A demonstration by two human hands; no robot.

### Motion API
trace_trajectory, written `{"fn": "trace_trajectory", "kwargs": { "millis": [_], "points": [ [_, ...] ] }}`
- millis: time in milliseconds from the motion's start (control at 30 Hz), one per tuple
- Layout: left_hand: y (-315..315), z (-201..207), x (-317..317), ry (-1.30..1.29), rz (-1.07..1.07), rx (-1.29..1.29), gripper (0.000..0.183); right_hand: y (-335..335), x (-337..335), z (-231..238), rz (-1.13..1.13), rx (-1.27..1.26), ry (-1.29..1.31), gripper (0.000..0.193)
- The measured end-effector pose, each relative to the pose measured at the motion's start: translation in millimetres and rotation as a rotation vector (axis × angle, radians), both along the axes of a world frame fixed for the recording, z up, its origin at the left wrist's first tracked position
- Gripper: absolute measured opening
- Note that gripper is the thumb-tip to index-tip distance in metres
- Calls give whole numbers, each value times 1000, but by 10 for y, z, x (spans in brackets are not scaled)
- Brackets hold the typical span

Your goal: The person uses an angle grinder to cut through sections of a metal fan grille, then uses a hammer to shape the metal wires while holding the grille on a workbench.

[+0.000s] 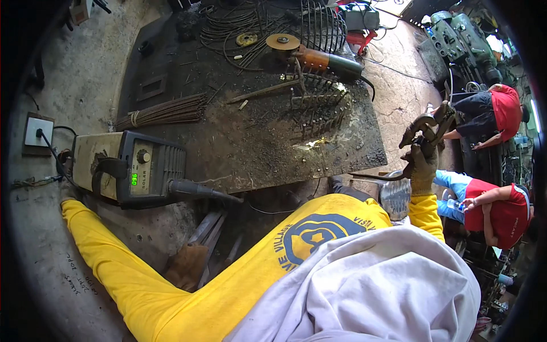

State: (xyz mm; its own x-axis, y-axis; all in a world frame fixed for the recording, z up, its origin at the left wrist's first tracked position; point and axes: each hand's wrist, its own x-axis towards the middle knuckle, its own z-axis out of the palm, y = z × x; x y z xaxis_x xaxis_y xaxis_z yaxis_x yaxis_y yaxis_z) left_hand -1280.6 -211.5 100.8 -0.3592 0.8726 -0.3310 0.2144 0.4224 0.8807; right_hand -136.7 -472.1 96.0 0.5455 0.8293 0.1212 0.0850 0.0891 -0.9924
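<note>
My right hand (423,165), in a worn work glove, is raised beyond the table's right corner. Its fingers are wrapped round a dark metal clamp (424,126) with curved jaws. A dark cable (376,177) runs up to this glove from the left. On the left, my yellow-sleeved arm (108,259) reaches to the back of a welding machine (128,168) with a lit green display. The left hand itself is hidden there, so its fingers do not show. A thick plug and cable (202,190) come out of the machine's front.
An angle grinder (319,59) lies on the dark, grit-covered table (228,165), near a welded comb-like rack (319,101). A tied bundle of rods (165,110) and coiled wire (228,25) lie there too. Two people in red shirts (496,211) are at the right, near machinery (464,40).
</note>
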Motion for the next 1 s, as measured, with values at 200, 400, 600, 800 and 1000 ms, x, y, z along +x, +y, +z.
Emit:
{"fn": "trace_trajectory", "kwargs": {
  "millis": [200,400,600,800,1000],
  "points": [
    [-271,831,587,220,253,-8,63,41,154,-220,13,9,51,40],
    [-1053,804,3111,590,668,79,54,-167,314,-115,-29,-5,32,38],
    [-1779,1119,4624,694,934,792,37,-51,602,-218,-21,-58,-56,29],
    [-1661,1365,6316,752,553,1359,27,192,1152,-362,68,-55,13,25],
    [-979,1582,8161,781,-151,987,30,777,1860,-532,251,-162,10,25]
  ]
}}
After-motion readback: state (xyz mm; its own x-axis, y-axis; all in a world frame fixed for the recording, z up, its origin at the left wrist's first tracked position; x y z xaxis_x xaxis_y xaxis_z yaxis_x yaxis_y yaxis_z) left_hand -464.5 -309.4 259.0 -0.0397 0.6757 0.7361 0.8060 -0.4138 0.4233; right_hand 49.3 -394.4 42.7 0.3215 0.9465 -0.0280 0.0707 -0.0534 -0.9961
